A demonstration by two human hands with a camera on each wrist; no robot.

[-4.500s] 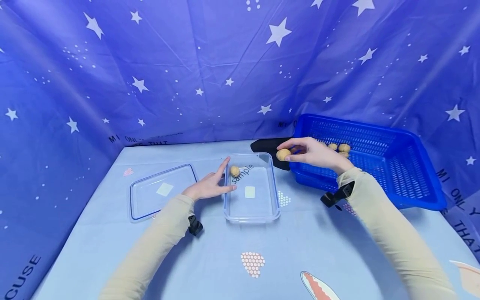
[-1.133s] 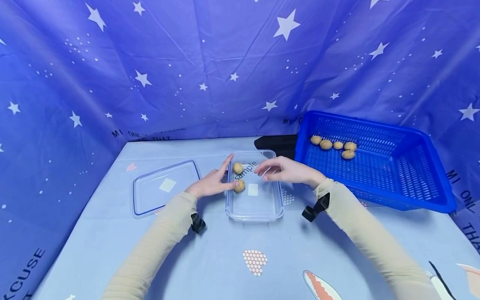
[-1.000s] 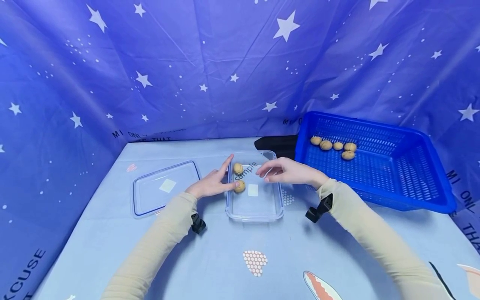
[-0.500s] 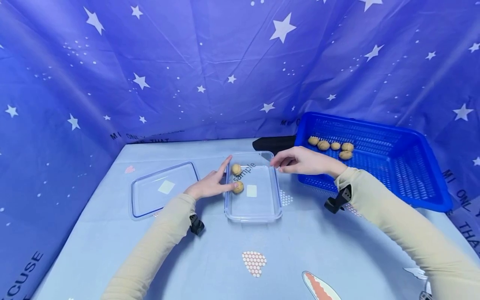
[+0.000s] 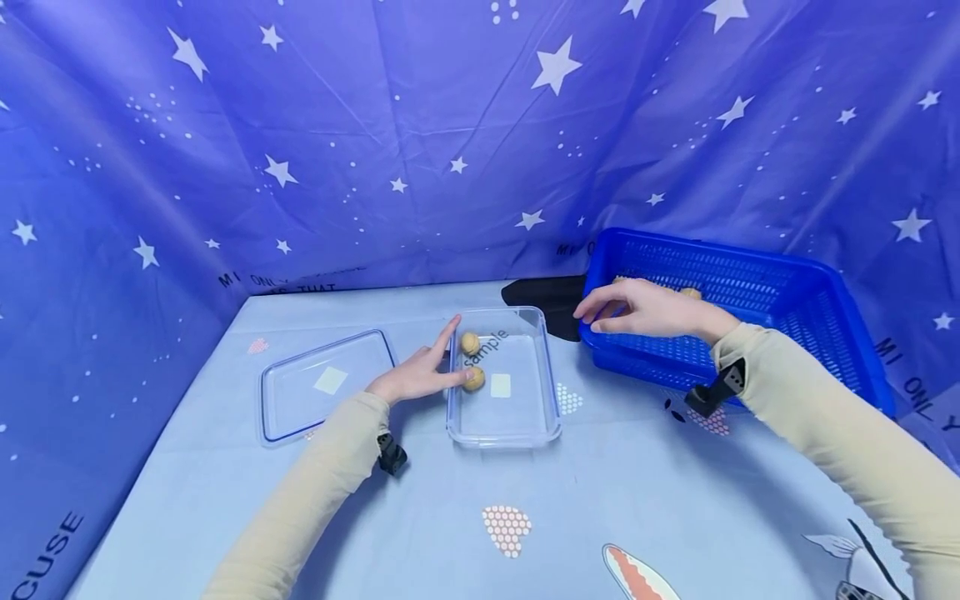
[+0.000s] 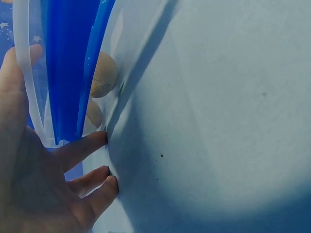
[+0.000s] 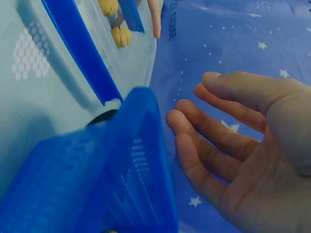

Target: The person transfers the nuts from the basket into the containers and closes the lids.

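A clear plastic food container (image 5: 504, 439) stands on the table, with two walnuts (image 5: 473, 379) by its left wall. My left hand (image 5: 416, 375) holds that wall; the thumb reaches over the rim, and the other fingers lie along the outside in the left wrist view. My right hand (image 5: 652, 308), empty and loosely curled, hovers over the left part of a blue plastic basket (image 5: 855, 350). Several walnuts lie in the basket; the hand hides most, but one walnut (image 5: 691, 293) shows behind it.
Left of the container lies its clear lid (image 5: 367, 367), edged in blue. A black flat thing (image 5: 536, 292) lies between container and basket. Behind the table hangs a blue starred curtain (image 5: 420, 125). The table wears a light blue printed cloth (image 5: 420, 517).
A second walnut, earlier pinched in my right hand, now sits in the container. Since then the right hand has moved empty rightward to above the basket. My left hand stays at the container.
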